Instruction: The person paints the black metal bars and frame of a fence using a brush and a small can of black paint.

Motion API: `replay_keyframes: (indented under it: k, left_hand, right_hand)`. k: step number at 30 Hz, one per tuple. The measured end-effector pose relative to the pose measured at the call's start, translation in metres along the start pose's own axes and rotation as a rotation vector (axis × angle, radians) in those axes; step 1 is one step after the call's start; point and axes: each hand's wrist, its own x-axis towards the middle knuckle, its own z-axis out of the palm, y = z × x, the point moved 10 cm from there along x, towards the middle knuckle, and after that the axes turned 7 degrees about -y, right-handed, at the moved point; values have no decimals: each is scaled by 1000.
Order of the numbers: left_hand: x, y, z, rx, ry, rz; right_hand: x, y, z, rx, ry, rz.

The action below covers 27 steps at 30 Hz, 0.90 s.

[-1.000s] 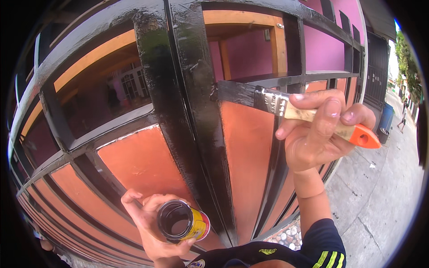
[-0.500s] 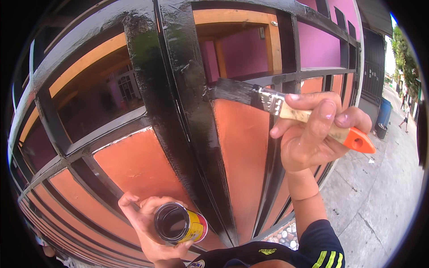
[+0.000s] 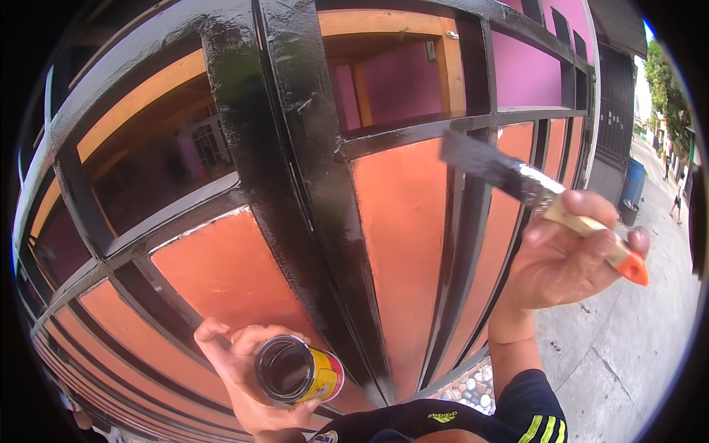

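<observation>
My right hand (image 3: 569,258) grips a paintbrush (image 3: 591,225) by its pale wooden handle with an orange end. The dark, paint-coated bristles point up and left, close to the horizontal bar of the gate; whether they touch it I cannot tell. My left hand (image 3: 240,369) is wrapped round a small open paint can (image 3: 325,375) with a yellow and red label and dark paint inside. In front of me stands a gate (image 3: 284,118) with glossy black bars and orange panels (image 3: 399,244).
Through the gate's upper gaps I see a purple wall (image 3: 528,74) and wooden framing (image 3: 384,26). Rounded stones (image 3: 473,387) lie at the gate's foot. To the right runs a grey pavement (image 3: 598,354) with a blue drum (image 3: 634,181) and people walking far off.
The brush in my right hand has moved right along the horizontal bar, away from the thick vertical post. My left hand and the paint can have stayed in place.
</observation>
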Motion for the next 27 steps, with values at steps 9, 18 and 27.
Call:
replay_keyframes:
  k: [9,18,27]
  left_hand:
    - [-3,5,-1,-1,13,22]
    - [-4,2,-6,-18,80,-9]
    - [-3,0,-6,-19,53,-19]
  right_hand:
    - [2,32,48,-66,-130,109]
    - [-3,13,54,-83,-205,-16]
    - [-12,9,54,-71,-238,12]
